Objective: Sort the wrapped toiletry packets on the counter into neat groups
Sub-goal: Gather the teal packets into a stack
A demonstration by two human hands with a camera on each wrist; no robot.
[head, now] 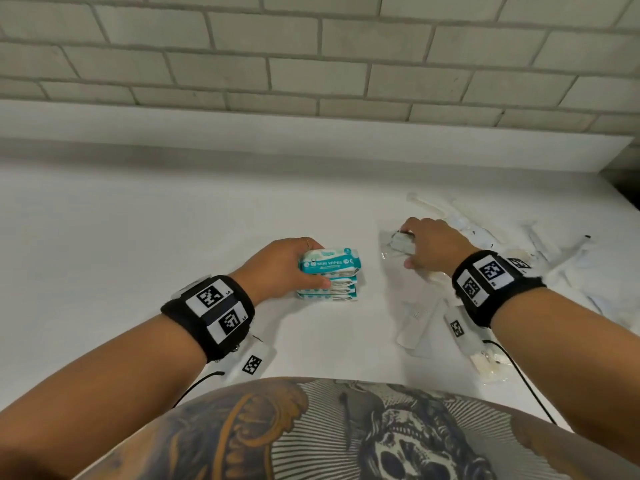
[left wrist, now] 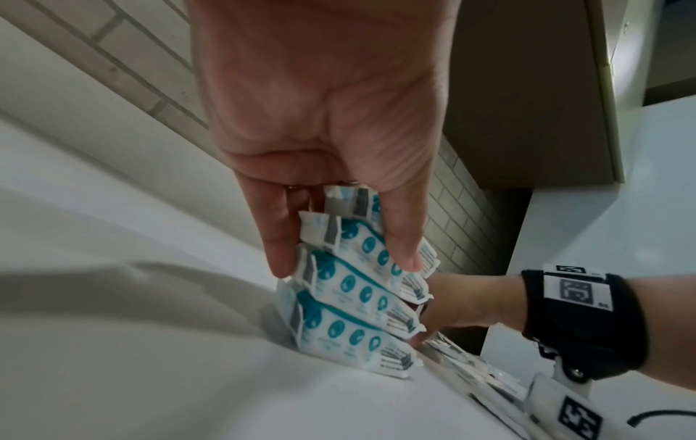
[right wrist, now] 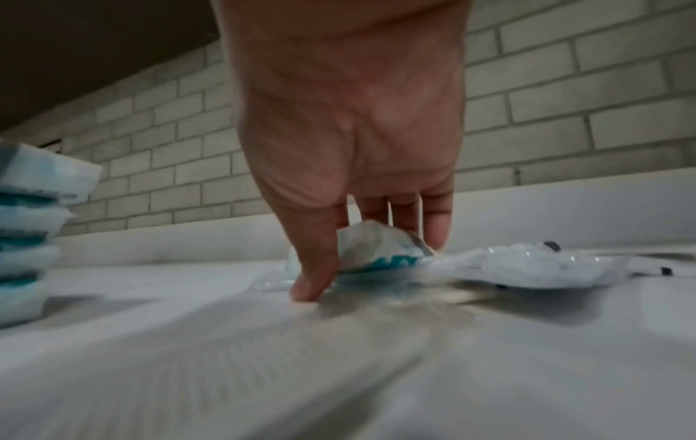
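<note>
A stack of several teal-and-white mini wipes packets (head: 329, 277) stands on the white counter (head: 138, 237), near the middle. My left hand (head: 306, 265) grips the upper packets from the left side. In the left wrist view the left hand (left wrist: 346, 268) has its fingers on the far edge and its thumb on the near edge of the stack (left wrist: 357, 300). To the right, my right hand (head: 407, 245) holds one more wipes packet (head: 401, 242) lying low on the counter. In the right wrist view the thumb (right wrist: 314, 268) is in front of this packet (right wrist: 376, 247) and the fingers are behind it.
Loose clear and white wrapped packets (head: 485, 244) lie scattered at the right, and more (head: 419, 323) lie near the front under my right wrist. A raised ledge and a brick wall (head: 311, 64) close the back. The counter ends at a dark gap (head: 623, 188) at far right.
</note>
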